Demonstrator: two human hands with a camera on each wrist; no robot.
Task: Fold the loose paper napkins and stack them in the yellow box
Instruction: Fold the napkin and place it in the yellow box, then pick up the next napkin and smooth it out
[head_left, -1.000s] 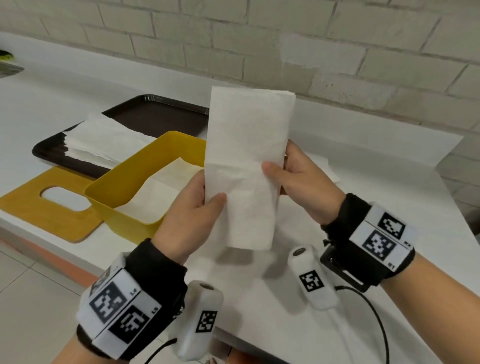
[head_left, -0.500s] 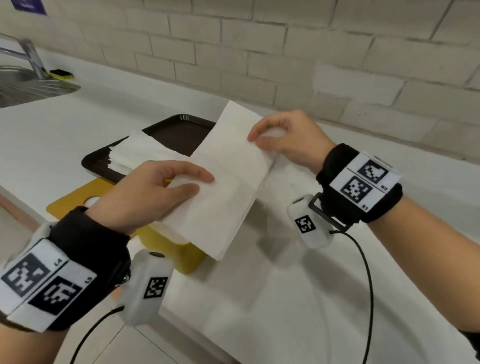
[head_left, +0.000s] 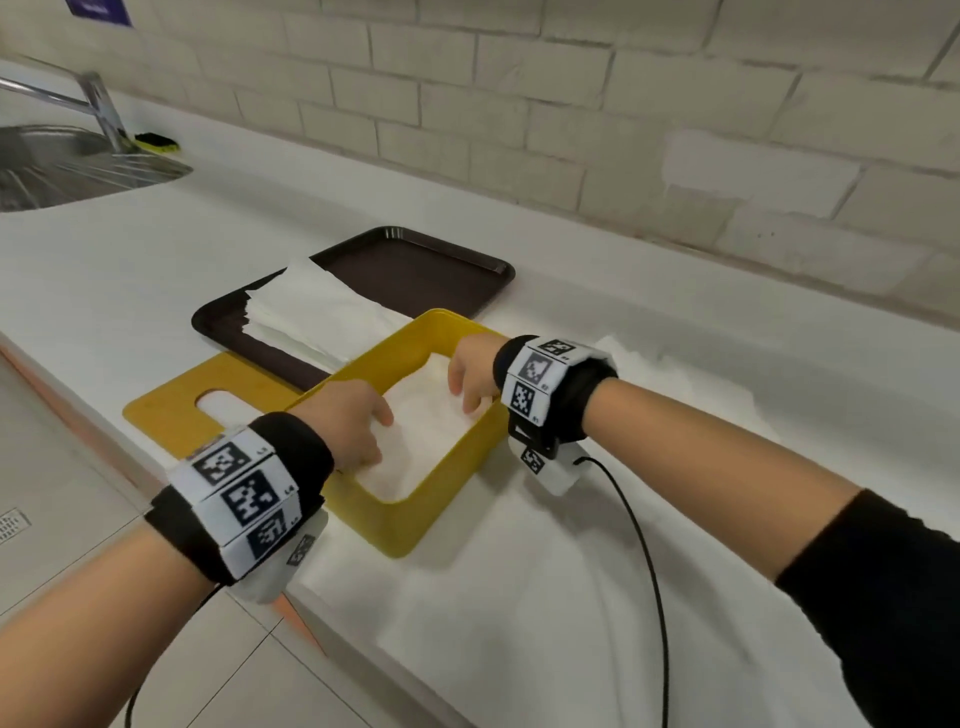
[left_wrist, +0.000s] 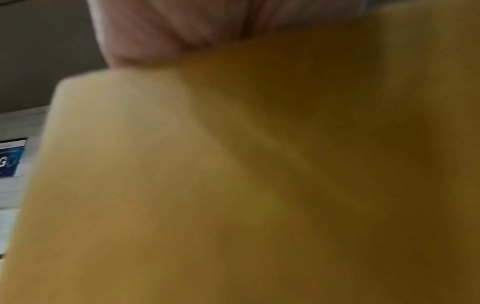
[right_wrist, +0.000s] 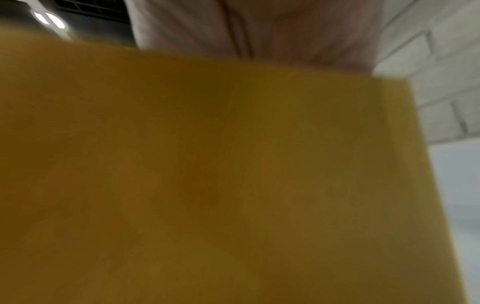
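Napkin (head_left: 426, 431), folded and held up in the air half a second ago, now lies flat inside the yellow box (head_left: 441, 499) at the centre of the head frame. The left hand (head_left: 348, 421) reaches over the near-left wall and the right hand (head_left: 470, 371) over the far-right wall, both with fingers down on the white paper; whether those fingers press flat or pinch an edge is hard to tell, since both wrist views are blurred and filled by yellow plastic. The box is a smooth, rounded-corner rectangular tub, its long axis running from lower left to upper right of the frame, and the napkin's long side follows it. The paper looks soft and matte. Behind the box, in the upper-left middle, a stack of loose napkins (head_left: 317, 312) sits on a dark brown tray (head_left: 415, 260) with a raised rim. A flat yellow lid (head_left: 166, 415) with an oblong slot lies left of the box on the white counter (head_left: 519, 597).
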